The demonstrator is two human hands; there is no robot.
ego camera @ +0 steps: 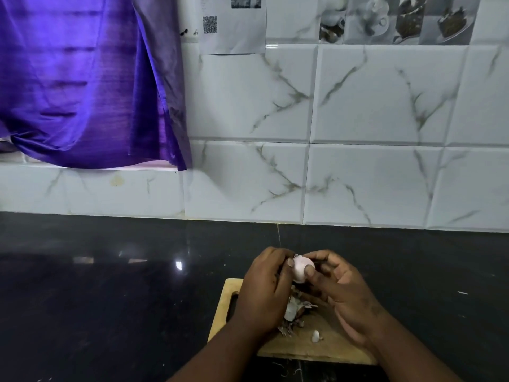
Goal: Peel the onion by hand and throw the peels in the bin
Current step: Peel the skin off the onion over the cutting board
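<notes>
Pale pink and nearly bare, the onion [299,269] sits pinched between your left hand [264,288] and right hand [341,288], fingers closed on it, held above the wooden board [316,346] so loosened peels [296,312] collect there for binning.

Two bare forearms enter from the bottom edge — no sleeves, cuffs or gloves in view. Left hand [263,292]: no ring, watch or band seen; back of hand faces the cam, knuckles & tendon lines visible, thumbnail short w/ a pale tip. Right hand [348,295]: also bare — no jewellery; palm side partly shown, creases at the thumb base, one fingertip nail short and plain. Wrists unadorned on both sides. Upper arms, clothing out of frame, so what's worn can't be told.
</notes>
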